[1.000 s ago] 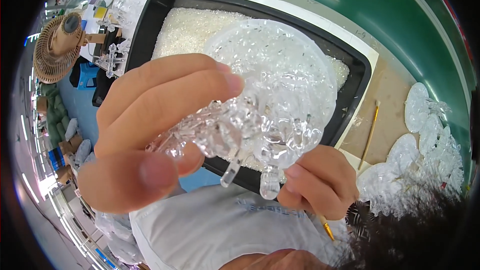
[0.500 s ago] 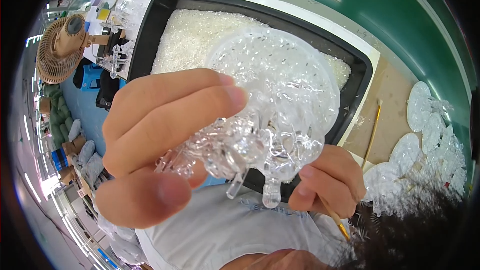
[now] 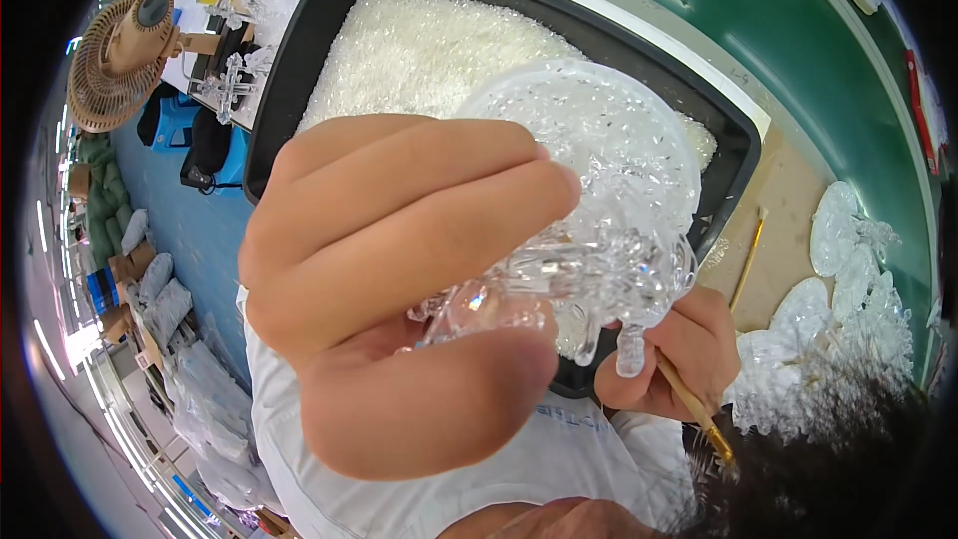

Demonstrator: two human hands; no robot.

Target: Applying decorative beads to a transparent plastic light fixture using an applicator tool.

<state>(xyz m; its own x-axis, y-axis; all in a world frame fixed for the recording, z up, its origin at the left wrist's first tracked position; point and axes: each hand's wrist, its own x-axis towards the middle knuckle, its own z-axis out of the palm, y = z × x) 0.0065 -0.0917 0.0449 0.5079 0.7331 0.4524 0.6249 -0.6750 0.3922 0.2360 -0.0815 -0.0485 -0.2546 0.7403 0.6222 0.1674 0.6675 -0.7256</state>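
Note:
My left hand (image 3: 399,240) is closed, its thumb and fingers pinching the clear, knobbly part of a transparent plastic ornament (image 3: 639,269). The ornament has a broad round disc (image 3: 609,130) sprinkled with small glittering bits, and short clear pegs hang from its lower edge. It is held tilted above a black tray. My right hand (image 3: 699,344), lower right, is closed round a thin wooden paintbrush (image 3: 692,401) with a gold-coloured band. Those fingers are right by the ornament's lower edge; the ornament partly covers them, so I cannot tell whether they touch it.
The black tray (image 3: 289,70) holds a heap of small clear glittering pieces (image 3: 429,40). Another brush (image 3: 748,258) lies on the brown board at right, near a pile of clear plastic parts (image 3: 833,314). A tan fan (image 3: 125,60) and clear parts (image 3: 235,85) stand at far left.
My left hand has moved right, and its fingers have closed further round the ornament. The ornament has shifted right and turned a little. My right hand still holds the brush.

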